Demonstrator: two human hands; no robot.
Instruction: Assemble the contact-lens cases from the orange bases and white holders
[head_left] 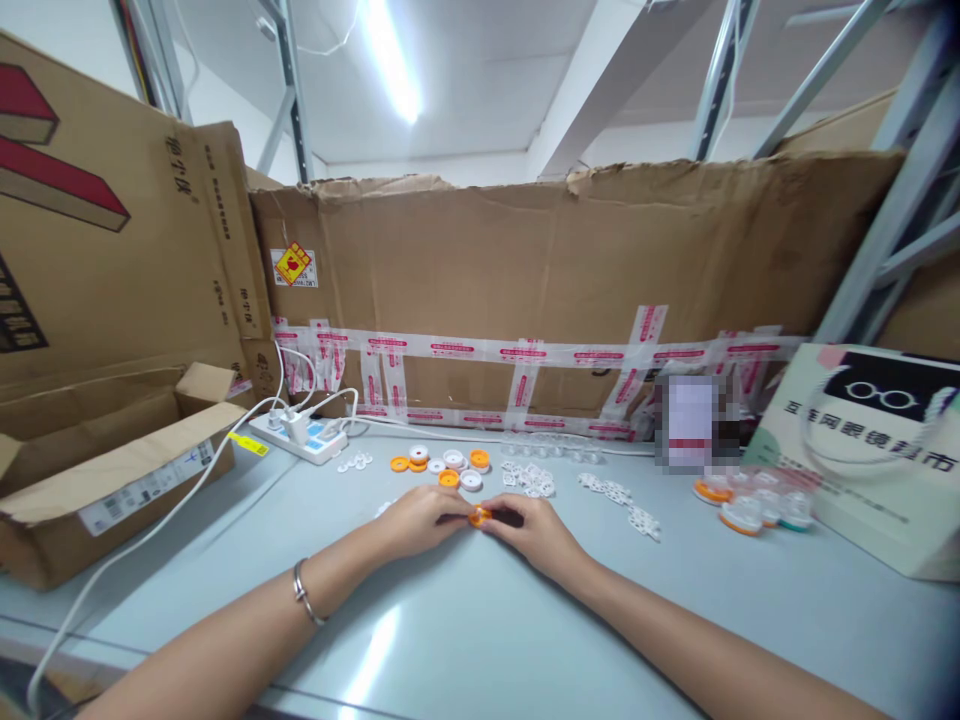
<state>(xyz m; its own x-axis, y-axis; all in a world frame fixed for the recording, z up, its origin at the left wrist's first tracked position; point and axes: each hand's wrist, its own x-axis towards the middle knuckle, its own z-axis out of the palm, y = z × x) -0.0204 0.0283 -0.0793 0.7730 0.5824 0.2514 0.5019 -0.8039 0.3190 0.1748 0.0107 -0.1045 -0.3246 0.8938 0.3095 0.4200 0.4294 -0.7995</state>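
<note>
Both hands meet over the middle of the table around a small round orange plastic piece (480, 516). My left hand (424, 520) pinches its left side between thumb and fingers. From the right, my right hand (536, 530) grips the same piece, its fingers closed on the edge. Fine detail of the piece is too small to make out. Just beyond the hands lie orange discs (448, 479) and white discs (471, 481). A heap of small white plastic parts (529, 478) sits behind my right hand. Some white bits beside my left hand are partly hidden by it.
More flat white parts (643, 522) lie to the right, near domed clear-topped pieces (742, 513) and a paper bag (877, 470). A power strip (304, 436) with cables and an open carton (112, 470) stand left. A large cardboard sheet (480, 260) backs the table.
</note>
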